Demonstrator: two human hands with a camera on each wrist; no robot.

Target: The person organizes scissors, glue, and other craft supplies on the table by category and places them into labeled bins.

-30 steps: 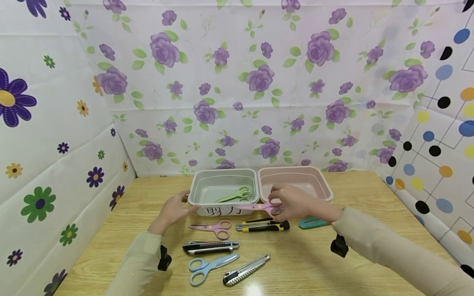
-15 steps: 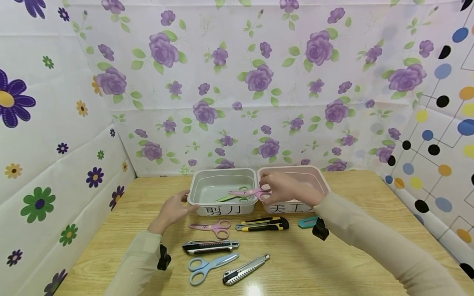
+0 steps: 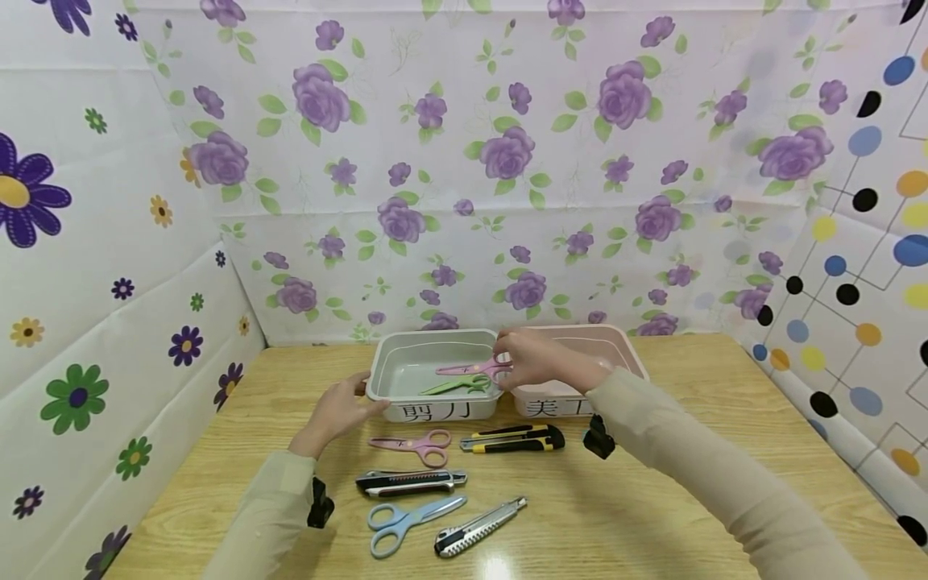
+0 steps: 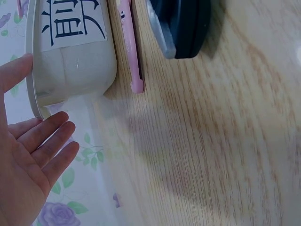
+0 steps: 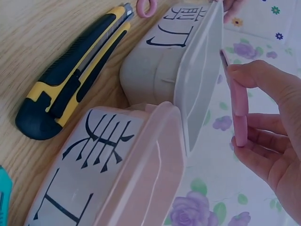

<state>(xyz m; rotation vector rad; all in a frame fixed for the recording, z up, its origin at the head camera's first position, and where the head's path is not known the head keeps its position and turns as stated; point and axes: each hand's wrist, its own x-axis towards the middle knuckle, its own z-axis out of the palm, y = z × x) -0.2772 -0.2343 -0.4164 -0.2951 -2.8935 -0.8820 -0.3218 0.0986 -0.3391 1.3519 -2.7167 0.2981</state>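
My right hand (image 3: 532,358) pinches pink scissors (image 3: 457,370) by the handles, blades pointing left, over the grey bin (image 3: 391,413). In the right wrist view the held scissors (image 5: 240,106) show edge-on between thumb and fingers. Inside that bin lie green scissors (image 3: 453,386). My left hand (image 3: 338,412) rests at the bin's front left corner, thumb on the front rim. The left wrist view shows its fingers (image 4: 54,136) extended, the index close to the rim. A pink bin (image 5: 160,165) stands against the grey one, partly behind the right hand.
On the table in front lie a second pair of pink scissors (image 3: 416,444), yellow-black utility knives (image 3: 515,439), black-and-silver knives (image 3: 412,482), blue scissors (image 3: 413,522) and a silver knife (image 3: 481,528). A teal cutter (image 5: 4,193) lies near the pink bin. Patterned cloth stands behind.
My right hand has carried the pink scissors left and back, from the front of the bins to over the grey bin beside the green scissors. The left hand has stayed put.
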